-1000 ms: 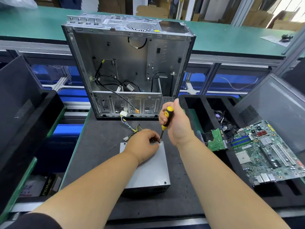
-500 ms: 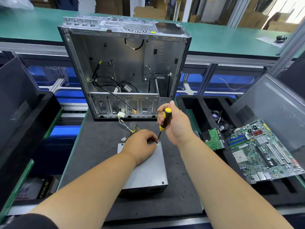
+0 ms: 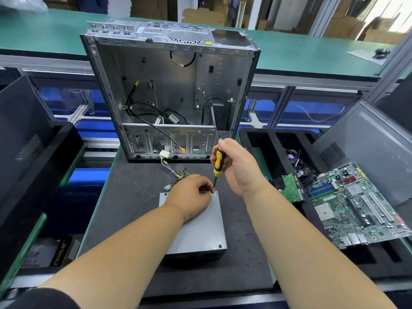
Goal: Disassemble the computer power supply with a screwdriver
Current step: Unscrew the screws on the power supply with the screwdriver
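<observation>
A grey metal power supply (image 3: 200,233) lies flat on the dark mat (image 3: 133,208), its yellow and black cables (image 3: 178,175) trailing toward the open case. My left hand (image 3: 189,195) rests on the far end of its lid, fingers pinched by the far right corner, steadying the shaft. My right hand (image 3: 238,168) grips a yellow-and-black screwdriver (image 3: 218,162), held nearly upright. Its tip sits at the lid's far right corner. A screw shows in the near right corner (image 3: 220,246).
An empty silver computer case (image 3: 171,90) stands open just behind the mat. A black foam tray (image 3: 256,139) on the right holds a green motherboard (image 3: 356,204), a small board (image 3: 287,188) and a fan. Dark panels lean at the left (image 3: 22,134) and right (image 3: 367,141).
Both hands stay at the same far right corner of the lid. The view has shifted slightly; the screwdriver handle is a little more upright.
</observation>
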`<state>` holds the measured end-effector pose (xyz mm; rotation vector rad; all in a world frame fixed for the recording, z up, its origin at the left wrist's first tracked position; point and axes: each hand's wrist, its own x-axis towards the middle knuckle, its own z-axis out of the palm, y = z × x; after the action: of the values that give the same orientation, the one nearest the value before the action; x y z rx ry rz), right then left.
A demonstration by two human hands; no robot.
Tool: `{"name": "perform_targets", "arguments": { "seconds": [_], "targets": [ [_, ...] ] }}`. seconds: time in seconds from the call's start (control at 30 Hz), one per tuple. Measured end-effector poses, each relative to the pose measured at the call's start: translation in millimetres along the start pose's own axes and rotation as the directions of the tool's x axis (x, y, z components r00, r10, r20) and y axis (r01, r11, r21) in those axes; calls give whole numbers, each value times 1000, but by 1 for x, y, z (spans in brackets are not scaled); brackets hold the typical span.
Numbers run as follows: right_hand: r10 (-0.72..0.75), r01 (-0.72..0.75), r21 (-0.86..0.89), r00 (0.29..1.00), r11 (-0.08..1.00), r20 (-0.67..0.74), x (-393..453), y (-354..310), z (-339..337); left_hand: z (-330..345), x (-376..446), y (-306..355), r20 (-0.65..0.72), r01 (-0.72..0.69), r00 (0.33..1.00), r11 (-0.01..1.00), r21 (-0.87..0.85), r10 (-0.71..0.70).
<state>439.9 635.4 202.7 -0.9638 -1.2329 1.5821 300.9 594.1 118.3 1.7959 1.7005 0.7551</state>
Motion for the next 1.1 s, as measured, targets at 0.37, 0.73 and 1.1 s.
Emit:
{"name": "perform_targets", "arguments": {
  "seconds": [0.37, 0.73, 1.1],
  "targets": [
    [-59, 58, 52, 998, 997, 6, 2, 6, 4, 0, 0, 0, -5, 8, 1000, 1000, -9, -8],
    [-5, -3, 197, 999, 980, 39, 3, 6, 10, 1, 2, 0, -9, 24, 1000, 999, -32, -24],
    [-27, 28, -38, 999, 999, 27, 1, 2, 5, 2, 2, 0, -10, 56, 998, 997, -53, -56]
  ]
}}
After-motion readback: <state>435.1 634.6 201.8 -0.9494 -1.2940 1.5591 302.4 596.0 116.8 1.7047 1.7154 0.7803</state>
